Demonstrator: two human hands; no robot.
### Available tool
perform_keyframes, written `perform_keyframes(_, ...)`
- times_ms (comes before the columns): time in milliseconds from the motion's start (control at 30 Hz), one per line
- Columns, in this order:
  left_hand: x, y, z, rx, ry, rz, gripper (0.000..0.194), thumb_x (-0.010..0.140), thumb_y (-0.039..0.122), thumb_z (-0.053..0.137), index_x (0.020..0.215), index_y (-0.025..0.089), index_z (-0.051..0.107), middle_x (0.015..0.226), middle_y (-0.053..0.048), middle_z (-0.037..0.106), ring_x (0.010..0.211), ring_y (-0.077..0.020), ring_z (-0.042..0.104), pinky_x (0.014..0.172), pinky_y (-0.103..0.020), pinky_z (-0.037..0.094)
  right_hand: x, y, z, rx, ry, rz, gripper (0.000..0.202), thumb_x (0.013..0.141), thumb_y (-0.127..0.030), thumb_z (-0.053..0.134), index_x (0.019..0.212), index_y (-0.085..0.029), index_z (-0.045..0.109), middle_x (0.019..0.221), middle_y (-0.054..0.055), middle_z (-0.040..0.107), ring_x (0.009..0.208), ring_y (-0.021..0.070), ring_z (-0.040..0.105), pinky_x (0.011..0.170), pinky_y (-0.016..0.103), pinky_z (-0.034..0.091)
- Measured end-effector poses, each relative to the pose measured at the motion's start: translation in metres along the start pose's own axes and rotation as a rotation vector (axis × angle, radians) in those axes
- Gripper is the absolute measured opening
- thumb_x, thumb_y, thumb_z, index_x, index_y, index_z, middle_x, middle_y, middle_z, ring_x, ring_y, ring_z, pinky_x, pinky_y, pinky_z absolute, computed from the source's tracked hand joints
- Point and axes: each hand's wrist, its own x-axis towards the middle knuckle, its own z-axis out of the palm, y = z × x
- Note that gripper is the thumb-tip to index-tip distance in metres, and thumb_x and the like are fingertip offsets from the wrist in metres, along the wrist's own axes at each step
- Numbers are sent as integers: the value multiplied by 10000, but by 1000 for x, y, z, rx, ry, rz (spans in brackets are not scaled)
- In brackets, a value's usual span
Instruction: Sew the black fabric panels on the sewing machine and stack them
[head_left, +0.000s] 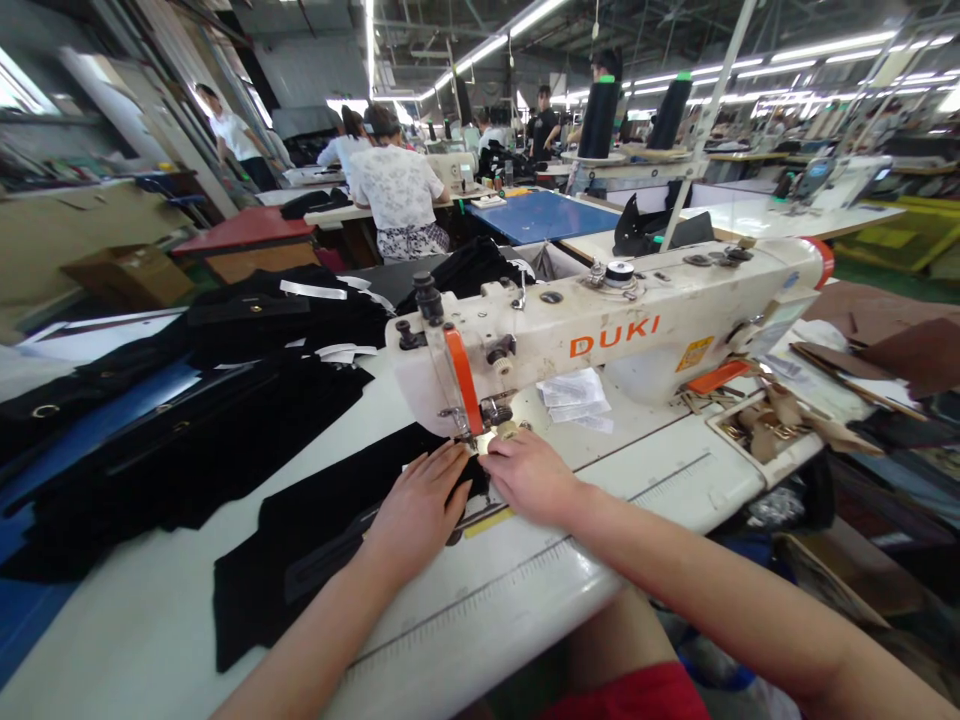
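A piece of black fabric (pixel 300 535) lies on the white sewing machine bed, one end running under the presser foot (pixel 474 437). My left hand (pixel 420 500) rests flat on this fabric just left of the needle area, fingers stretched out and thumb apart. Close beside the foot, my right hand (pixel 532 478) has its fingers curled and pressed together at the fabric's edge; its fingertips are partly hidden. Above both hands stands the white sewing machine (pixel 540 330) with an orange lever guard (pixel 463 380). A small lamp glow lights the stitching spot.
Black fabric pieces (pixel 187 440) are heaped at the left. White paper labels (pixel 574 398) lie under the machine arm. A tray (pixel 765 440) of brown scraps is set in the table's right end. Thread cones (pixel 598 118) stand behind. Other people (pixel 394 185) sit farther back.
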Motion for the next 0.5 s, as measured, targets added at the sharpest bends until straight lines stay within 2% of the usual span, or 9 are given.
perform_keyframes(300,10,-8,4,-5,9,-37,420,942,314,387,1224,103,616,1275,-171,625,1210,-292,568,1022,-486,454,-3,2,3,-1,58,23,177,892,-143,503,864,-149,678,850,76,641,841,214,504,778,339,387)
perform_keyframes(400,-3,-4,0,5,-29,-54,432,945,309,378,1265,105,585,1322,-154,595,1253,-278,532,1039,-480,438,-6,1,1,12,93,13,180,889,-140,507,872,-153,686,821,75,635,815,209,498,752,332,391)
perform_keyframes(500,-27,4,-9,13,-65,-57,433,953,310,364,1304,140,553,1372,-113,561,1298,-244,487,1066,-463,409,-8,1,1,44,133,-3,165,869,-123,531,876,-159,692,816,71,637,795,201,499,746,325,398)
